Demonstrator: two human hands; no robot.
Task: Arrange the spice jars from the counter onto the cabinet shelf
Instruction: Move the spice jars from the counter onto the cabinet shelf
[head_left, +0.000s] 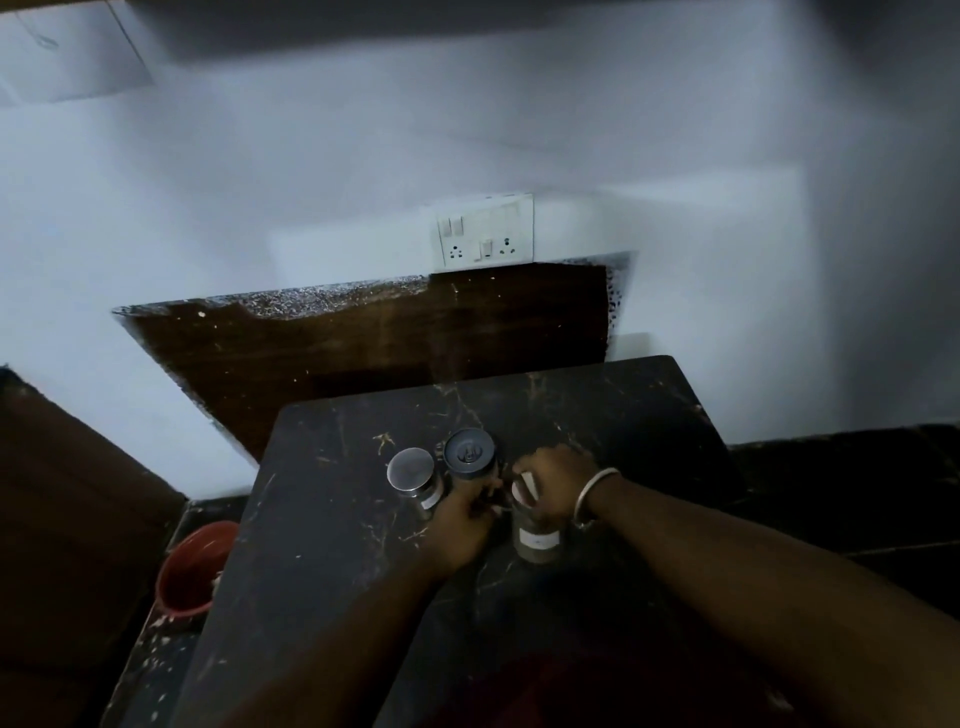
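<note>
Three spice jars stand close together on a dark marble counter (332, 519). The left jar (413, 475) has a silver lid and a white label. The middle jar (469, 453) has a dark lid. The right jar (537, 538) is glass with brown contents and a white label. My right hand (558, 480), with a metal bangle at the wrist, is closed over the top of the right jar. My left hand (462, 525) reaches in under the dark-lidded jar, fingers curled at its base; the grip itself is hidden.
A red bucket (195, 569) sits low to the left of the counter. A brown panel (363, 343) leans against the white wall, with a switch-and-socket plate (485, 231) above it. A dark cabinet underside (467, 26) runs along the top. A brown surface lies at far left.
</note>
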